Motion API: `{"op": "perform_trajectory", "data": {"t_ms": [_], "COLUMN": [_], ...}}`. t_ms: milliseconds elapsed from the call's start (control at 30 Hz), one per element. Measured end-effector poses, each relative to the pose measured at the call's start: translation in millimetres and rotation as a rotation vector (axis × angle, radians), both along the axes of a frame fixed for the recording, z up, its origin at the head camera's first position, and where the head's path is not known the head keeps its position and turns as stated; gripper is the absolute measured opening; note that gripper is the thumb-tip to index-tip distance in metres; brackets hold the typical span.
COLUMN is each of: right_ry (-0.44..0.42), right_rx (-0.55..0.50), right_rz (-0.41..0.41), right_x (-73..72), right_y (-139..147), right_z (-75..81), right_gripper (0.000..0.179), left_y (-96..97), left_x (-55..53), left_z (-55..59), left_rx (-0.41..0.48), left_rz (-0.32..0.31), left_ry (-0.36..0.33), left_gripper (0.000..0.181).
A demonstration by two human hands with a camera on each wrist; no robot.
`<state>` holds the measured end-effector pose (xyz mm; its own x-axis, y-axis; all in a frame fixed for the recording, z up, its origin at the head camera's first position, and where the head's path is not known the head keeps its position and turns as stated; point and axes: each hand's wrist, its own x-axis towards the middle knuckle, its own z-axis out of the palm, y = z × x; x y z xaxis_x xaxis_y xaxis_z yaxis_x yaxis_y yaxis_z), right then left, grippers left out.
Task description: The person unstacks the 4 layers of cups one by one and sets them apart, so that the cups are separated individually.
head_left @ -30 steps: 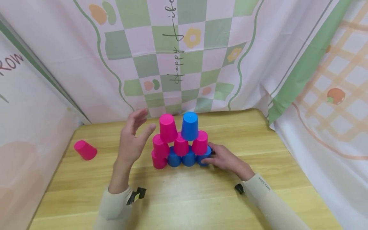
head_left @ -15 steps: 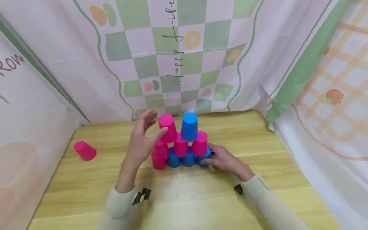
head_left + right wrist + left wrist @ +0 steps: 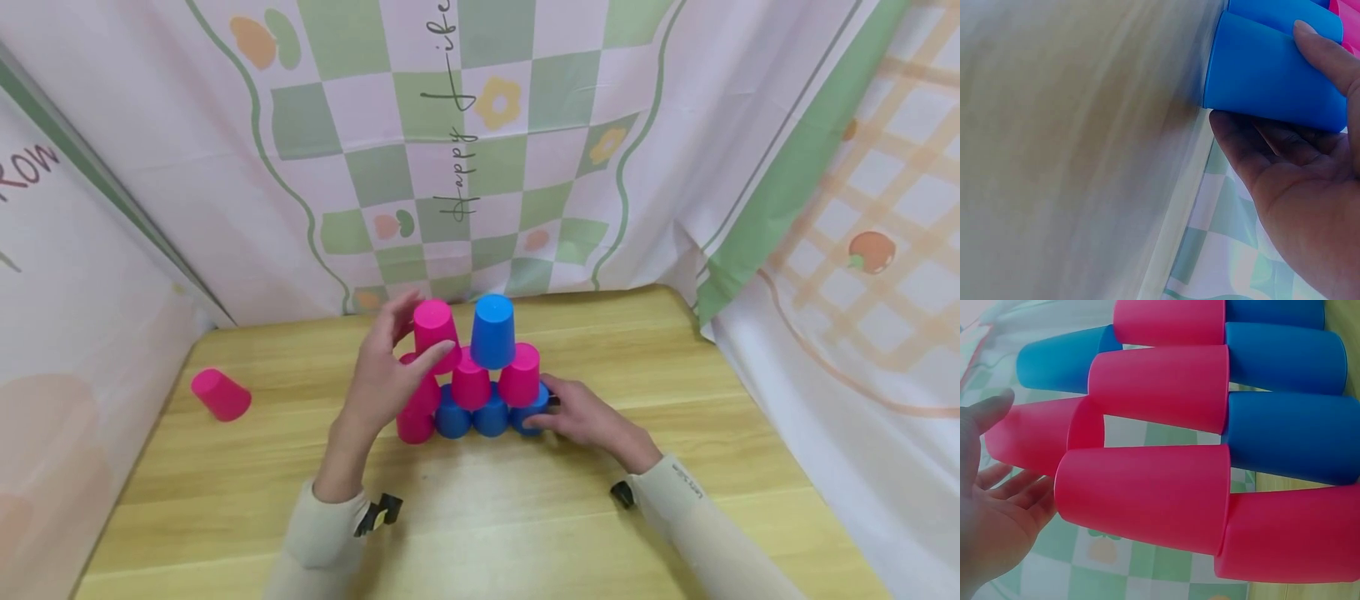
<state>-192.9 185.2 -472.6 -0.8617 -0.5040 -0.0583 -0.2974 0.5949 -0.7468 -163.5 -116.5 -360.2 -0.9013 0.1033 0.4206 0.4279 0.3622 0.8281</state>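
Note:
Upside-down plastic cups form a tiered stack on the table in the head view. Its bottom row has a pink cup (image 3: 415, 426) at the left and three blue ones; three pink cups stand above. On top are a pink cup (image 3: 433, 321) and a blue cup (image 3: 493, 331), set apart. Around the top pink cup my left hand (image 3: 384, 379) is spread, thumb in front and fingers at its far left side; the left wrist view shows space between palm and cup. My right hand (image 3: 588, 417) holds the rightmost bottom blue cup (image 3: 1272, 72), thumb across its front, fingers along its outer side.
A lone pink cup (image 3: 221, 395) lies at the left of the wooden table (image 3: 495, 525). Printed curtains (image 3: 555, 192) hang at the back and both sides. Black wrist devices (image 3: 378, 515) sit at both cuffs.
My left hand has moved right, from beside the stack to around the top pink cup. My right hand has stayed at the bottom blue cup, and the cups stand as before.

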Motion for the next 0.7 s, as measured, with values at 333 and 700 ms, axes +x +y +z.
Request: {"op": "perform_trajectory", "data": {"t_ms": [333, 700], "right_ry": [0.003, -0.001], "right_rx": [0.0, 0.001], "right_rz": [0.005, 0.002], "right_x": [-0.5, -0.2], "right_y": [0.0, 0.1], "right_z": [-1.2, -0.3], "right_gripper": [0.052, 0.053], "left_y": [2.5, 5.5], "left_x": [0.3, -1.2], "left_z": [-4.3, -7.8], "left_rx": [-0.01, -0.01], "left_rz": [-0.007, -0.016], "left_ry": [-0.001, -0.014], "left_gripper": [0.075, 0.075]}}
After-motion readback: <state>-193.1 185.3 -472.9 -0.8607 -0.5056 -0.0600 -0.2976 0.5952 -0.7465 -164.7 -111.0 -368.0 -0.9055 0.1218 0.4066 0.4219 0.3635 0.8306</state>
